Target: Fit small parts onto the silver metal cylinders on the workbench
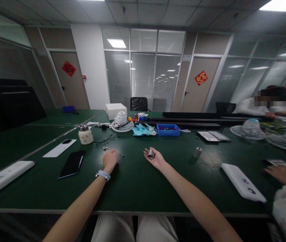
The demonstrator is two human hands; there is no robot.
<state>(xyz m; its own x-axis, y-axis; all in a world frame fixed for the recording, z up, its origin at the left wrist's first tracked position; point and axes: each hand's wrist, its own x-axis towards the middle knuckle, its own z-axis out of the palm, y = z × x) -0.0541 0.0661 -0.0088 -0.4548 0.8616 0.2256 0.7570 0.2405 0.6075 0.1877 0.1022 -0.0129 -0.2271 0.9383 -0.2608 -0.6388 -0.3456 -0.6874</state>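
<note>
My right hand (157,160) is turned palm up above the green table, its fingers curled around a small silver metal cylinder (151,153). Knuckles up, my left hand (110,160) is closed and rests at the tabletop, a watch (103,174) on its wrist; whatever is inside its fingers is hidden. A tiny dark piece (123,155) lies just right of that hand, and a small pinkish-white item (105,148) lies behind it. Further right stands a second silver cylinder (197,152), upright and apart from both hands.
Left are a black phone (72,163), a white phone (60,148), a jar (85,135) and glasses (105,141). Behind are fan parts (122,125), light-blue fan blades (144,129) and a blue bin (168,130). A white device (243,182) and another person's hand (284,174) are right.
</note>
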